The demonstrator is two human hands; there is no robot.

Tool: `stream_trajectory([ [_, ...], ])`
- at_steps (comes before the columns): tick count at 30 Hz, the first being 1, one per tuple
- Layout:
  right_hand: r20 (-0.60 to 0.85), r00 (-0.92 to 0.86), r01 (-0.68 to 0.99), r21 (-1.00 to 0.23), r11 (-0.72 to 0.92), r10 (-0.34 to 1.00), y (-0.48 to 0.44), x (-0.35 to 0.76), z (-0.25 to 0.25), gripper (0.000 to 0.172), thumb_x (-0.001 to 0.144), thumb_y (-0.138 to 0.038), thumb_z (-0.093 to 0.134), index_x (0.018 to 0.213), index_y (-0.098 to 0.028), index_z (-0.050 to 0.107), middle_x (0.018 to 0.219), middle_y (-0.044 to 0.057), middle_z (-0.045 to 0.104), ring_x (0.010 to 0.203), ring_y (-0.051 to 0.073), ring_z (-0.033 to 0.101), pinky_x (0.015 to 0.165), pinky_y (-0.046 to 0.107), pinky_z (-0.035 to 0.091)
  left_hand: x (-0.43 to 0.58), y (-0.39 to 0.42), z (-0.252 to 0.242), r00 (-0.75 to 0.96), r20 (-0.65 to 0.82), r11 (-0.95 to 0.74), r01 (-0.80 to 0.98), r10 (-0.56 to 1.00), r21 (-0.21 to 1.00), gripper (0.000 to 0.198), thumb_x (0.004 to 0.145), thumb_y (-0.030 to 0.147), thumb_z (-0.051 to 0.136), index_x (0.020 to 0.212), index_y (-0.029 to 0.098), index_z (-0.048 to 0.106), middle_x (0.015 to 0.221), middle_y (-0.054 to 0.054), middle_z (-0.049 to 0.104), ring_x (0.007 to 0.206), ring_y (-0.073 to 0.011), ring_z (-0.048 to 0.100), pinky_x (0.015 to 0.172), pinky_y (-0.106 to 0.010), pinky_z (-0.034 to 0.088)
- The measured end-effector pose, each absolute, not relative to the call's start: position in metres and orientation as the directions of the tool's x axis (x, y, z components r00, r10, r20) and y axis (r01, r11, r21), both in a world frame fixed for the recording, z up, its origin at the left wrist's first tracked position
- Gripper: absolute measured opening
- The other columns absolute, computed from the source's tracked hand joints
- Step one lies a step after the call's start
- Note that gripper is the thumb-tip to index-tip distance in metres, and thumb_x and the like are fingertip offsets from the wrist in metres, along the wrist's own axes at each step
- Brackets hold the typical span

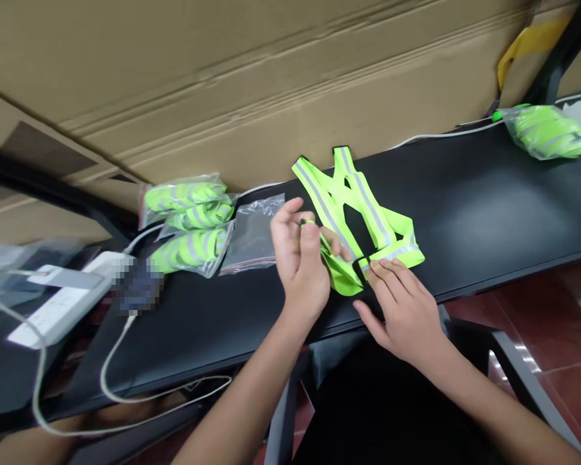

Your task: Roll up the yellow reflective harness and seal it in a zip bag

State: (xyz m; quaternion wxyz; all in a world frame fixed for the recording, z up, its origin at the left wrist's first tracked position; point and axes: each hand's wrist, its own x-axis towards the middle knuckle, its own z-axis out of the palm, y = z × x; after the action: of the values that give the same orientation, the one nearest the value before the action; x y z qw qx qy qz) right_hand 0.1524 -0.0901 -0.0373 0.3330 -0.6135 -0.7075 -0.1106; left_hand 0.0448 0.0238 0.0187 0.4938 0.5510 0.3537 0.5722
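A neon yellow-green reflective vest (325, 199) with silver stripes is spread on the black table, its straps crossing toward the cardboard. My left hand (303, 265) is raised at the vest's left side, thumb and fingers closed on part of its strap; the exact grip is partly hidden. Beside a black buckle (361, 270) on the waist band, my right hand (401, 303) lies flat with its fingers stretched over the band. An empty clear zip bag (252, 232) lies just left of my left hand.
Several bagged vests (191, 248) lie at the left, and another bagged vest (547, 132) is at the far right. A white power strip (70, 303) with cables and a pixelated device (138, 287) occupy the left end. Cardboard (271, 84) stands behind the table (489, 200).
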Motion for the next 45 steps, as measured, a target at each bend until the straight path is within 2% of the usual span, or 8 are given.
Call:
stream_trajectory([
  [7,0.622,-0.027,0.939,-0.252,0.234,0.782,-0.09,0.154,-0.039,0.039,0.093,-0.033,0.061,0.122,-0.007,0.067,0.121,0.015,0.072,0.119,0.029,0.064,0.109,0.045,0.05,0.001,-0.004,0.001,0.06,0.373,-0.375,0.038,0.926,0.926,0.059,0.074,0.032,0.085,0.123,0.034,0.052,0.107,0.001,0.051,0.069,-0.009,0.051,0.07,-0.026,0.051],
  [13,0.64,-0.025,0.947,-0.231,0.223,0.768,-0.09,0.154,-0.039,0.037,0.092,-0.031,0.063,0.118,-0.007,0.068,0.118,0.014,0.074,0.116,0.029,0.066,0.107,0.043,0.051,-0.041,-0.03,-0.005,0.041,0.191,-0.194,0.312,0.981,0.93,0.012,0.096,0.033,0.06,0.098,0.022,0.065,0.105,-0.005,0.07,0.105,-0.021,0.064,0.096,-0.032,0.048],
  [17,0.661,-0.036,0.952,-0.207,0.228,0.75,-0.089,0.154,-0.04,0.037,0.09,-0.03,0.065,0.118,-0.005,0.067,0.117,0.015,0.074,0.115,0.029,0.066,0.106,0.043,0.051,-0.058,-0.042,-0.002,-0.06,0.08,-0.048,0.42,0.995,0.906,0.027,0.1,0.043,0.052,0.097,0.022,0.07,0.091,-0.002,0.069,0.078,-0.0166,0.065,0.07,-0.026,0.052],
  [20,0.657,-0.038,0.952,-0.204,0.227,0.753,-0.089,0.154,-0.04,0.037,0.09,-0.029,0.066,0.118,-0.007,0.067,0.118,0.015,0.074,0.115,0.029,0.066,0.105,0.043,0.052,-0.06,-0.044,0.002,-0.065,-0.11,0.126,0.342,0.992,0.931,0.029,0.093,0.049,0.063,0.1,0.021,0.069,0.079,0.0,0.066,0.056,-0.0123,0.06,0.054,-0.025,0.053],
  [24,0.651,-0.036,0.954,-0.203,0.22,0.758,-0.09,0.153,-0.039,0.036,0.089,-0.029,0.065,0.118,-0.007,0.068,0.118,0.015,0.074,0.115,0.029,0.066,0.105,0.043,0.052,-0.061,-0.04,0.008,-0.041,-0.212,0.216,0.165,0.976,0.962,0.046,0.068,0.04,0.088,0.102,0.019,0.065,0.105,-0.004,0.067,0.079,-0.0172,0.071,0.068,-0.031,0.064],
  [29,0.647,-0.049,0.955,-0.192,0.224,0.761,-0.09,0.153,-0.038,0.037,0.089,-0.029,0.066,0.118,-0.005,0.068,0.118,0.016,0.074,0.116,0.029,0.066,0.105,0.043,0.052,-0.073,-0.035,0.014,0.06,-0.404,0.39,0.16,0.913,0.907,0.056,0.066,0.034,0.09,0.11,0.016,0.06,0.069,0.003,0.064,0.049,-0.0117,0.063,0.051,-0.024,0.055],
  [36,0.652,-0.04,0.951,-0.207,0.229,0.757,-0.09,0.152,-0.04,0.039,0.091,-0.032,0.066,0.12,-0.006,0.067,0.12,0.015,0.073,0.116,0.029,0.066,0.107,0.043,0.051,-0.057,-0.018,0.038,0.167,-0.348,0.362,-0.061,0.923,0.93,0.039,0.067,0.026,0.086,0.097,0.018,0.063,0.061,0.002,0.063,0.05,-0.0136,0.061,0.048,-0.024,0.05],
  [45,0.628,-0.015,0.941,-0.254,0.223,0.778,-0.091,0.151,-0.04,0.041,0.092,-0.033,0.063,0.121,-0.004,0.067,0.121,0.017,0.072,0.12,0.03,0.062,0.109,0.044,0.048,0.026,0.012,0.061,0.447,-0.283,0.387,-0.161,0.849,0.908,0.025,0.071,0.015,0.078,0.092,0.016,0.065,0.077,-0.001,0.066,0.071,-0.0145,0.067,0.07,-0.029,0.06],
])
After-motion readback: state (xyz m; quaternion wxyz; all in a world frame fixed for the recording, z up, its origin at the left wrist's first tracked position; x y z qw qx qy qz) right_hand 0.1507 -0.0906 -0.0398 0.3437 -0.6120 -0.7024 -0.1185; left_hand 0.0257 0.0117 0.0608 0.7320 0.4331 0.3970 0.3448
